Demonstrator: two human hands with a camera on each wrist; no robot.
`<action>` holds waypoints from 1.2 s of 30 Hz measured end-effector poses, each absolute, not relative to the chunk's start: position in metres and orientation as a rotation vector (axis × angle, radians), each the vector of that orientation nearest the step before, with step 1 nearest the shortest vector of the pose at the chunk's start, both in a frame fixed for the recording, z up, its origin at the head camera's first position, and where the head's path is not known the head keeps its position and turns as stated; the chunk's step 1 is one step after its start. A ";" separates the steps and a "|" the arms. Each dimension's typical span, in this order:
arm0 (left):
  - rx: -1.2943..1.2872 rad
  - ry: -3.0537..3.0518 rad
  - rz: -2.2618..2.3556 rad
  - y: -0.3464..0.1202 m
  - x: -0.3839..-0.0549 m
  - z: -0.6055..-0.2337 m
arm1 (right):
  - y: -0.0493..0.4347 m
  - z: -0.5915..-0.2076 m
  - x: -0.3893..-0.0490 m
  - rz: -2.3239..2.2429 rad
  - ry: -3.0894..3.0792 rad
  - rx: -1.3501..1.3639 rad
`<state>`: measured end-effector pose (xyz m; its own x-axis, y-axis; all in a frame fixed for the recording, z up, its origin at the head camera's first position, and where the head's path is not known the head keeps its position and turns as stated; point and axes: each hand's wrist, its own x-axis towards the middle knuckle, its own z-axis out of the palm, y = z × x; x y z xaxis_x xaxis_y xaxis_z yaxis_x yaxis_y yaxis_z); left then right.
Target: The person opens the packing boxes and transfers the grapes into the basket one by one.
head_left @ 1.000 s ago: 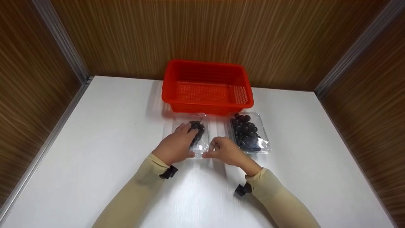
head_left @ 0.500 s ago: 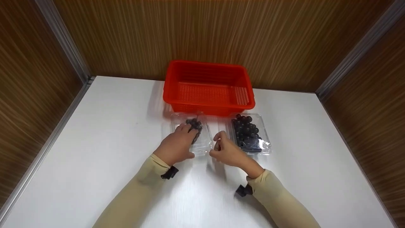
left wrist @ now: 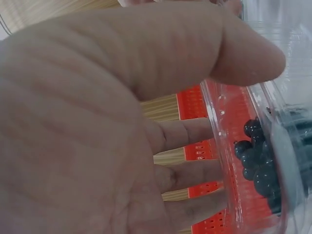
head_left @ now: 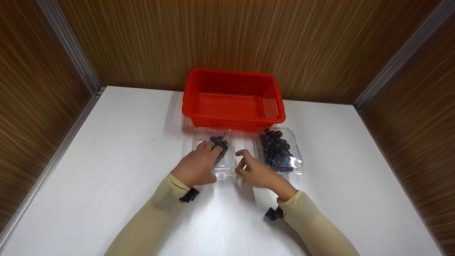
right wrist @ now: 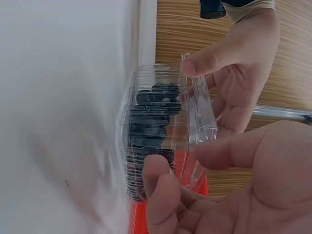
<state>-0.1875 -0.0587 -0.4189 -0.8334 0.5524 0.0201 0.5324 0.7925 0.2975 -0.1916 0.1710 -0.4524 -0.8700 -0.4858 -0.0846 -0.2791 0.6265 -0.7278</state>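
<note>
A clear plastic clamshell box (head_left: 203,134) with a bunch of dark grapes (head_left: 221,143) lies on the white table. My left hand (head_left: 197,164) rests over its left part, fingers stretched across the lid and thumb towards the near edge. The left wrist view shows these fingers fairly straight beside the lid's rim. My right hand (head_left: 255,171) is at the box's right edge with loosely bent fingers. In the right wrist view its thumb (right wrist: 219,152) meets the rim, while the bent fingers (right wrist: 163,192) stand apart from the thumb in front of the box's side.
To the right lies a second clear box (head_left: 293,139) with dark grapes (head_left: 276,146) inside. A red plastic basket (head_left: 234,120) with a perforated bottom stands just behind both boxes. Wood-grain panels (head_left: 227,32) enclose the back and sides of the table (head_left: 106,170).
My right hand has shifted slightly right from the box's near corner, its index finger lifting away from the thumb. The lid slid right, then came back flat. My left hand stays on it.
</note>
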 end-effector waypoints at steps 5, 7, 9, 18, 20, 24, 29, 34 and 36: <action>0.840 2.919 0.491 -0.058 -0.186 -0.420 | 0.168 -0.455 -0.190 -1.099 2.553 -0.659; 0.838 2.932 0.496 -0.057 -0.186 -0.421 | 0.166 -0.457 -0.190 -1.119 2.546 -0.670; 0.832 2.943 0.484 -0.057 -0.186 -0.422 | 0.165 -0.458 -0.190 -1.142 2.529 -0.671; 0.810 2.958 0.488 -0.055 -0.187 -0.429 | 0.161 -0.459 -0.185 -0.963 2.539 -0.538; 0.813 2.965 0.486 -0.054 -0.187 -0.430 | 0.161 -0.459 -0.184 -0.881 2.571 -0.563; 0.819 2.969 0.494 -0.053 -0.187 -0.430 | 0.160 -0.458 -0.184 -0.782 2.622 -0.601; 0.796 2.970 0.482 -0.052 -0.187 -0.431 | 0.161 -0.459 -0.186 -0.747 2.626 -0.600; 0.783 2.967 0.490 -0.052 -0.186 -0.431 | 0.161 -0.460 -0.187 -0.734 2.631 -0.595; 0.782 2.966 0.495 -0.052 -0.186 -0.431 | 0.160 -0.460 -0.186 -0.736 2.629 -0.594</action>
<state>-0.1857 -0.0523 -0.4309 -0.8728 0.4859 0.0467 0.4747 0.8226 0.3130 -0.1865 0.1603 -0.4597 -0.8524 -0.4780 -0.2119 -0.2986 0.7777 -0.5532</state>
